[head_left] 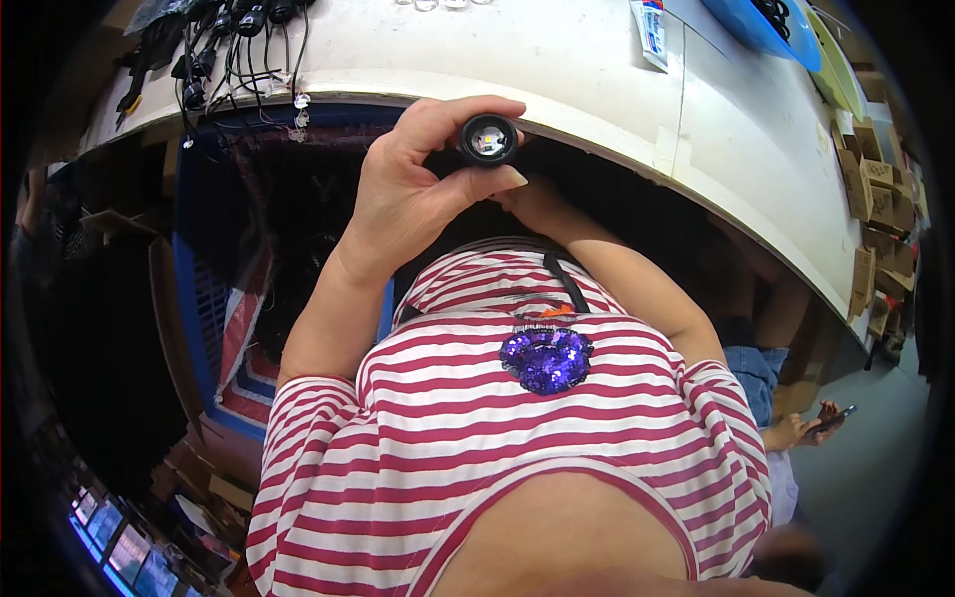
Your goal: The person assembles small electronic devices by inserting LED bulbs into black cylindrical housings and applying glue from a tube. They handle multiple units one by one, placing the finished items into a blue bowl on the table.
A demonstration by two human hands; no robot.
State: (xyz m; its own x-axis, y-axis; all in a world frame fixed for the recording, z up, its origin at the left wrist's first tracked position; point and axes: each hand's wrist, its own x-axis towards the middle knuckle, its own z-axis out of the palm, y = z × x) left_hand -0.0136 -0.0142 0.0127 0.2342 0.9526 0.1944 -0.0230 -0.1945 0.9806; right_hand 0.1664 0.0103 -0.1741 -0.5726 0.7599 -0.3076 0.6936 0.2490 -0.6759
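Observation:
My left hand is raised at the table's front edge, thumb and fingers closed round a small black flashlight. Its round lens end points up at me, and a small yellowish LED shows in its middle. The rest of the flashlight's body is hidden below the lens end. My right hand is lower down, in the shade just under the left thumb and close to my body. Its fingers are mostly hidden, so whether it grips anything does not show.
A white table curves across the front, bearing black lamp parts with wires, a tube and a blue basin. Left below is a blue crate. Cardboard boxes stack right. Another person's hand holds a phone.

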